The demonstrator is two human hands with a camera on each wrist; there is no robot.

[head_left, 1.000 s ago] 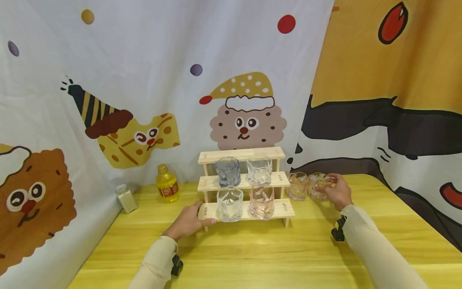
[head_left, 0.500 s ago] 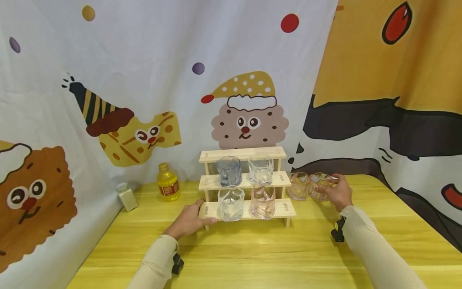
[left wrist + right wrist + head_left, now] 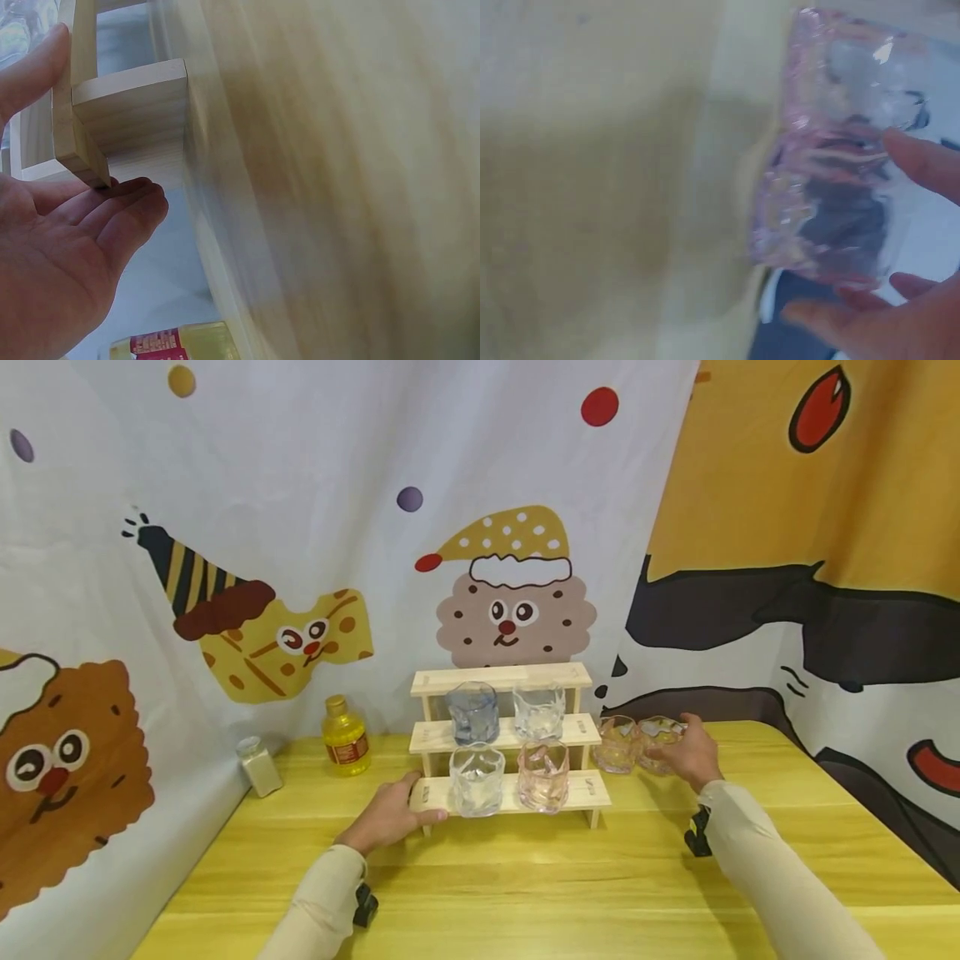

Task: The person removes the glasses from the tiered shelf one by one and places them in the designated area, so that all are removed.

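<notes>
A three-tier wooden display rack stands near the back wall. My left hand grips the left end of its lowest step, thumb on the front side; in the left wrist view the fingers lie against the step's end. That step bears a clear glass and a pink glass; the middle step bears a blue-grey glass and another clear glass. Right of the rack, two pinkish glasses stand side by side. My right hand holds the outer glass, thumb near the inner glass.
A yellow bottle with a red label and a small jar with pale contents stand at the back left. A printed cloth hangs behind the wooden table.
My right hand has shifted slightly left with the outer pinkish glass, nearer its neighbour. The left hand stays at the rack's end. The head view has drifted a little.
</notes>
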